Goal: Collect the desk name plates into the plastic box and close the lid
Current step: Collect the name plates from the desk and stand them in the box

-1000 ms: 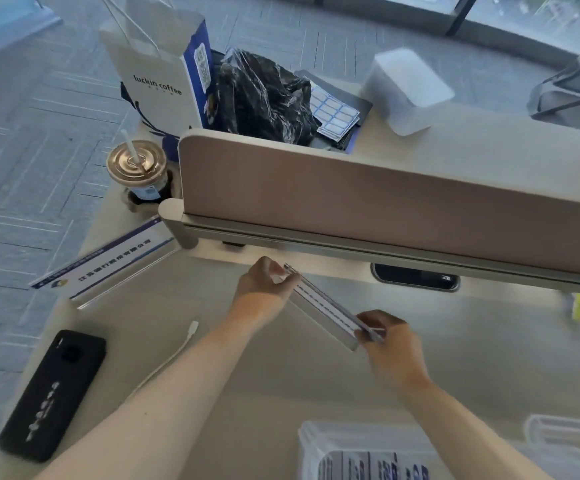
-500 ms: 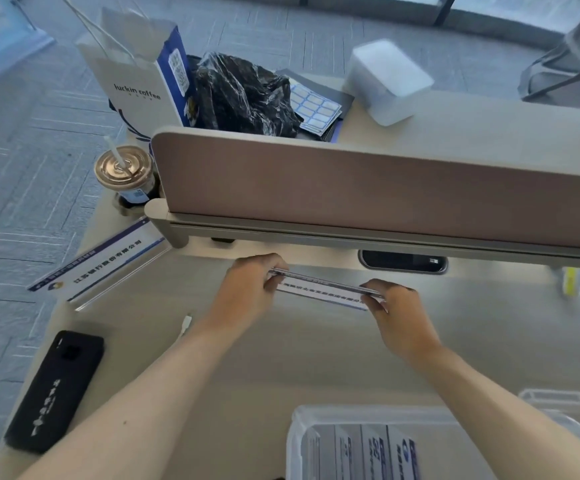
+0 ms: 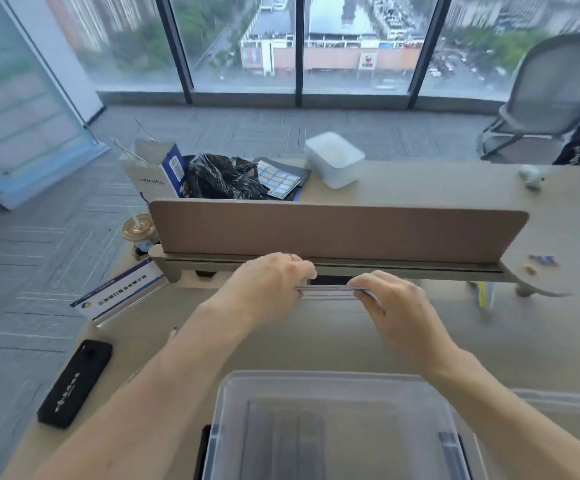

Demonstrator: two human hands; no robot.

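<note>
A clear acrylic name plate hangs level above the desk, seen edge-on in front of the divider. My left hand pinches its left end and my right hand pinches its right end. A clear plastic box stands open at the near edge of the desk below my arms, with several plates dimly visible inside. A second name plate with a blue stripe lies flat at the desk's left edge. The box lid seems to lie to the right of the box.
A brown desk divider runs across behind my hands. A black phone case lies at the near left. An iced coffee cup, paper bag, black plastic bag and white container sit beyond. An office chair stands far right.
Both hands have turned the plate from a slant to level and lifted it slightly. The camera has tilted up, so the windows now show and the box looks further into view.
</note>
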